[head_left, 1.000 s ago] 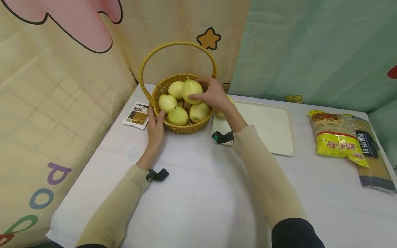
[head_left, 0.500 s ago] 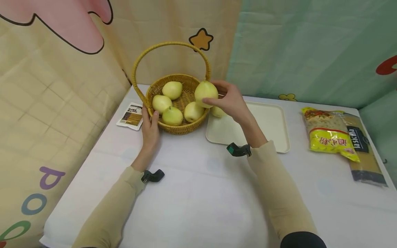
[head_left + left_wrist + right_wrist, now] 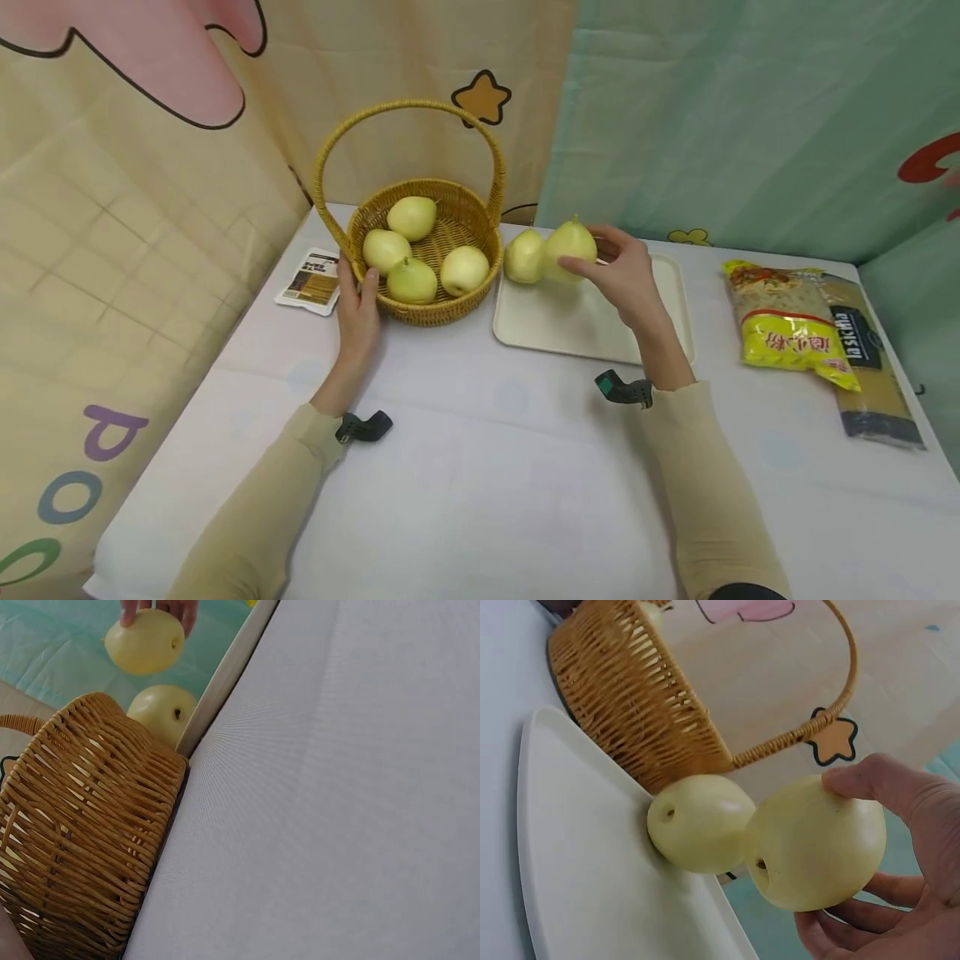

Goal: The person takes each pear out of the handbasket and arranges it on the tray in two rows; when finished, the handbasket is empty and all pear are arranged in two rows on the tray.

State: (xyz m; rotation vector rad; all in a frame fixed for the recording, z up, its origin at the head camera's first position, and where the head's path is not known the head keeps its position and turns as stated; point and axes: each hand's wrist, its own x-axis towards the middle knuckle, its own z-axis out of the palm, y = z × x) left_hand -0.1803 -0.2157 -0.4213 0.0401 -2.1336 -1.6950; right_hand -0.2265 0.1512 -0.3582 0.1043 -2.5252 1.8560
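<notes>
In the head view my right hand (image 3: 628, 271) grips a pale green pear (image 3: 572, 248) above the cream tray (image 3: 551, 321). The right wrist view shows the thumb on one side of this pear (image 3: 817, 844) and the fingers around the other. A second pear (image 3: 524, 256) sits on the tray's left end, beside the basket. My left hand (image 3: 357, 317) holds the near left side of the yellow wicker basket (image 3: 442, 313), its thumb at the rim. Inside lie several pears, among them one pear (image 3: 464, 270) at the right. The left wrist view shows mostly the basket's woven wall (image 3: 82, 832).
The basket's tall handle (image 3: 408, 104) arches over it. A small flat packet (image 3: 311, 282) lies left of the basket. At the right are a yellow food bag (image 3: 793, 325) and a brown pasta package (image 3: 873, 375). Printed curtains (image 3: 697, 125) hang behind the white table (image 3: 480, 467).
My right hand has lifted the pear out of the basket and carried it right, over the tray. The left hand keeps its place at the basket. The head view has shifted slightly.
</notes>
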